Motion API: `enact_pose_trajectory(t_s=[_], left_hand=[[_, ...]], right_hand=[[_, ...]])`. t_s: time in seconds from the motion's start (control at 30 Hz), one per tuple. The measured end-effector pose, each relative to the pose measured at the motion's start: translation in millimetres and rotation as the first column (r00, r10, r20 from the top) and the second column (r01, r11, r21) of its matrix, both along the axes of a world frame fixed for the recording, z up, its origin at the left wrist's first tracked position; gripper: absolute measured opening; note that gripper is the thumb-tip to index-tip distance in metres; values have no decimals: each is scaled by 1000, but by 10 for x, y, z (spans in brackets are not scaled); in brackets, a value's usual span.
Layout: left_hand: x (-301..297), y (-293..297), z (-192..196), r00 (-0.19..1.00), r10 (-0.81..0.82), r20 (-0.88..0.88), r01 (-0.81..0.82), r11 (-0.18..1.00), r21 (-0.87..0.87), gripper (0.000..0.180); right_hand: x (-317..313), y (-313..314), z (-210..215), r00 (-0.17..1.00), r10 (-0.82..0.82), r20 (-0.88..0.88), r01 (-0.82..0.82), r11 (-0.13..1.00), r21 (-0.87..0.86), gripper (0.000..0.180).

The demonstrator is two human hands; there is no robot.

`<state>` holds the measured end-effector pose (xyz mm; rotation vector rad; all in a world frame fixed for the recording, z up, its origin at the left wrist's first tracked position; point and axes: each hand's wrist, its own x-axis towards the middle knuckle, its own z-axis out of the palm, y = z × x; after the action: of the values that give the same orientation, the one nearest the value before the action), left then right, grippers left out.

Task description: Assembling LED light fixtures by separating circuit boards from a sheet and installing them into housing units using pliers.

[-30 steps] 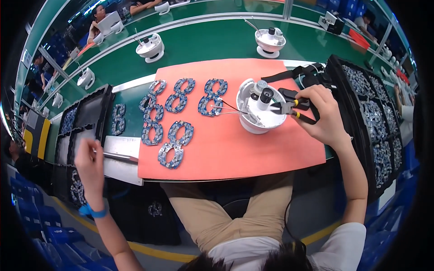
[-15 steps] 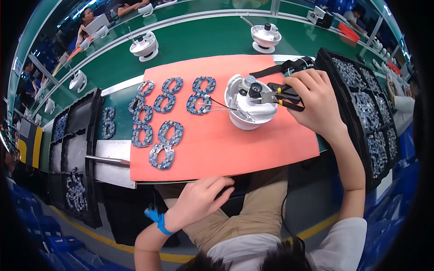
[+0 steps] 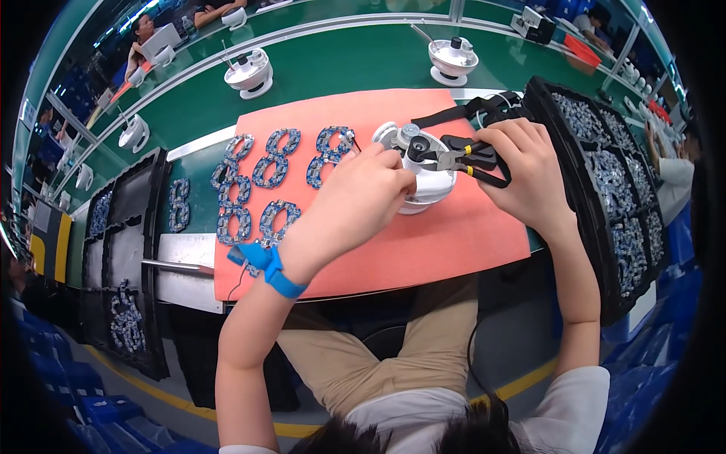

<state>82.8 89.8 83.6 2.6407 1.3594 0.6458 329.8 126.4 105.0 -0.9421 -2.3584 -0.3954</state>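
Observation:
My right hand [image 3: 523, 170] is closed round a pair of pliers [image 3: 457, 157] with black and yellow handles. The jaws reach over the open top of a white round housing [image 3: 432, 185], beside a black round part inside it. My left hand [image 3: 352, 200] is at the housing's left side with its fingers curled together; whatever they pinch is hidden. Just beyond that hand lies a blue figure-eight circuit board [image 3: 319, 168], partly covered by it. Other such boards [image 3: 281, 155] lie on the pink mat [image 3: 439, 253]. A blue wrist strap [image 3: 283, 284] circles my left wrist.
Black divided trays of small boards stand at the right [image 3: 616, 185] and left [image 3: 125, 265]. More white housings [image 3: 249, 74] sit on the green bench behind the mat. A black strap [image 3: 446, 116] lies at the mat's far edge. Other people are across the bench.
My left hand has moved from the mat's front edge up and forward to the housing, and its fingers have curled in. The right hand keeps the pliers at the housing.

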Motion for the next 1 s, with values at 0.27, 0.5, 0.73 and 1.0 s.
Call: enact_pose_trajectory(t_s=[0.27,0.5,0.73,1.0], left_hand=[[-130,305,186,984,-176,-36,162,955,-247,13],[-161,297,79,995,9,98,12,979,-204,14],[-123,426,114,974,-227,17,226,958,-178,17],[-166,303,93,967,32,252,-8,995,-97,9]], right_hand=[[-27,3,-32,1000,-3,-31,2,999,-41,38],[-30,-25,-32,999,19,-33,-21,998,-63,37],[-17,-40,-54,998,15,-61,-19,998,-66,38],[0,-84,-73,997,0,-81,-11,992,-129,40]])
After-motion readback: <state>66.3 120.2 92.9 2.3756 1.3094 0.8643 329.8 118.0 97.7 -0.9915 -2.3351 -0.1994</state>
